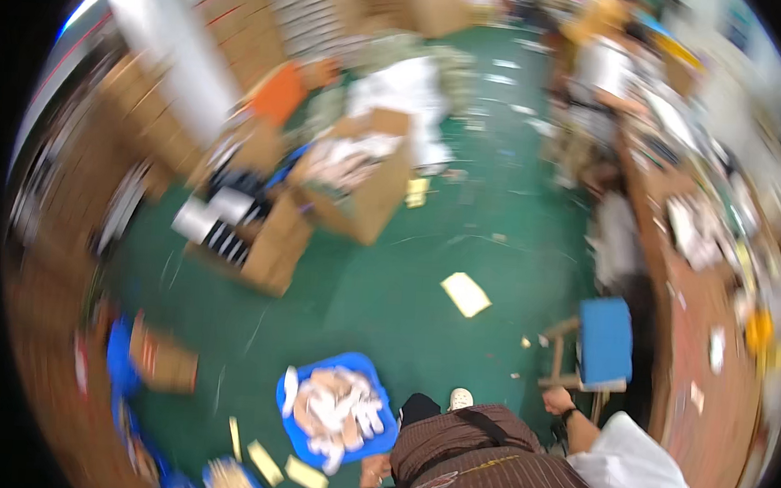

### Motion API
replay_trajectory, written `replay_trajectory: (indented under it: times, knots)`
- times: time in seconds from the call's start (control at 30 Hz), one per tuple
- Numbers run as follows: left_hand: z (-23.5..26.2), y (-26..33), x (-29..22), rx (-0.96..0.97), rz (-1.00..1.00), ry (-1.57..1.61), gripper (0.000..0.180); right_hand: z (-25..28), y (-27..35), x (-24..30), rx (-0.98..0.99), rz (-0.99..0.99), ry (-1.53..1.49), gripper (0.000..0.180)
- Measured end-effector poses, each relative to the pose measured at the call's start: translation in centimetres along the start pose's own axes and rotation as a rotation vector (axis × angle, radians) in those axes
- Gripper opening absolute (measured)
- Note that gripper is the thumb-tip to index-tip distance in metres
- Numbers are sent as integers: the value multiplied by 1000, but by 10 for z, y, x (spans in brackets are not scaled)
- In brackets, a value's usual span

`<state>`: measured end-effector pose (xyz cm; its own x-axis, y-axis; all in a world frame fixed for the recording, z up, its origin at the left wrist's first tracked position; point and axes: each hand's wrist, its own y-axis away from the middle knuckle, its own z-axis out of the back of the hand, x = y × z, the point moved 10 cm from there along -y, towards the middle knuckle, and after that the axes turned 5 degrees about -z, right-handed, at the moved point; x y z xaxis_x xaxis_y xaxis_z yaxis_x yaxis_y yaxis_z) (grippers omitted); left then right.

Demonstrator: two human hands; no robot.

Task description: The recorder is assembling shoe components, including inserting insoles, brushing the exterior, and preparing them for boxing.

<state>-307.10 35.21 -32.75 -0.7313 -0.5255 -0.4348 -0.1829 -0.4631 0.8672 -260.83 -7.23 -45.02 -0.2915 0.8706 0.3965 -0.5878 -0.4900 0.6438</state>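
Observation:
A shallow blue plastic basket (290, 426) is at my lower left, heaped with white and tan soft cloth-like pieces (338, 407) whose exact kind I cannot make out. At its near right rim is my left hand (377, 466), closed against the edge, its fingers partly hidden. A dark band circles that wrist. My right hand (559, 399) hangs by my right side with its fingers curled and nothing visible in them. Close to it stands a stool with a blue seat (605, 340) and wooden legs. The picture is somewhat smeared by motion.
Open cartons (371, 194) with goods stand ahead to the left. A long wooden workbench (697, 384) lines the right, where a person (607, 74) sits farther off. Yellow sheets (465, 295) lie on the green floor (388, 288). Stacked boxes (58, 174) fill the left.

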Motion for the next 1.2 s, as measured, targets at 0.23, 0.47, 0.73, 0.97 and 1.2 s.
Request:
replay_trajectory:
  times: [0.23, 0.47, 0.73, 0.97, 1.2]
  knots:
    - [-32, -111, -114, 480, -537, -853, 13, -10, 87, 84, -146, -648, -582, 26]
    - [-47, -104, -247, 554, -863, -1044, 10, -60, 128, 79, -84, -911, -696, 24]
    - [-89, -149, -424, 443, -510, -769, 16, 26, 84, 116, -443, -827, -761, 27]
    - [-188, -205, -532, 324, -533, -810, 15, 97, 69, 128, -465, -855, -963, 30]
    - [-390, -161, -578, 571, -557, -966, 29, 86, 96, 33, -544, -1096, -1045, 24]
